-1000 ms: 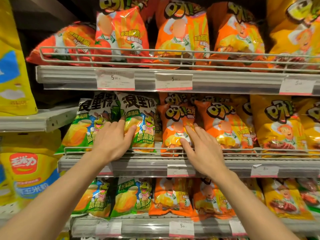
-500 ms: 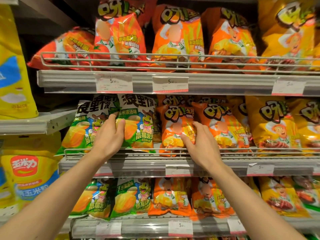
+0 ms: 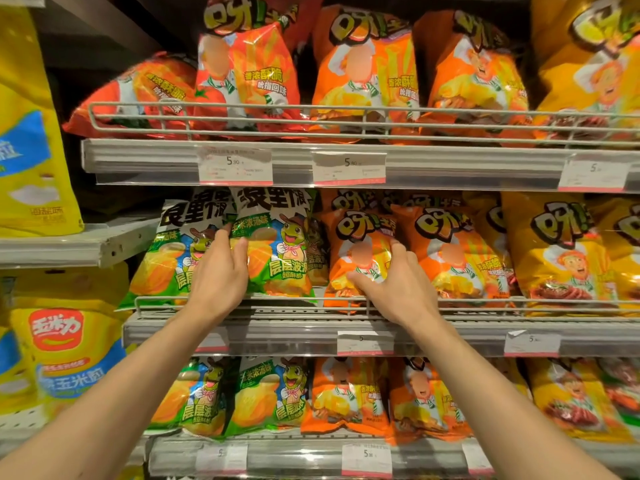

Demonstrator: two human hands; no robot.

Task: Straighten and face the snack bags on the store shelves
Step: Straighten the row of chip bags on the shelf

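Note:
On the middle shelf point(image 3: 450, 327) two green snack bags stand side by side. My left hand point(image 3: 218, 275) grips the left edge of the right green bag point(image 3: 284, 258), thumb on its front and fingers tucked between it and the left green bag point(image 3: 159, 271). An orange snack bag point(image 3: 360, 233) stands just to the right. My right hand point(image 3: 398, 285) holds it, with the thumb across its lower front and the fingers curled round its right edge. More orange bags point(image 3: 457, 258) and yellow bags point(image 3: 561, 254) follow to the right.
A wire rail point(image 3: 311, 300) runs along the shelf front below my hands. On the top shelf point(image 3: 450, 164) a red bag point(image 3: 138, 95) lies tipped over at the left, beside upright orange bags. The bottom shelf holds green and orange bags point(image 3: 346, 396). Large yellow bags point(image 3: 31, 133) fill the left bay.
Both hands have moved up from flat on the bag fronts. The left hand now holds the right green bag's edge, and the right hand has curled round the orange bag.

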